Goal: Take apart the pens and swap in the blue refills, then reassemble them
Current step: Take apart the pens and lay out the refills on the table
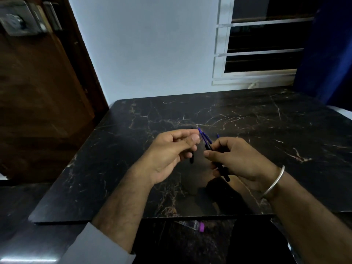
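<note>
Altogether two hands point(200, 155) hold two blue refills point(203, 136) and pens point(221, 166).

Both forearms reach forward and converge, the hands held close together and raised off the surface. The left hand point(169, 151) is turned palm toward the right, its fingers curled with thumb and forefinger pinched together. The right hand point(236, 159) faces it, its fingers curled inward in a grip, its wrist angled in from the right.
</note>
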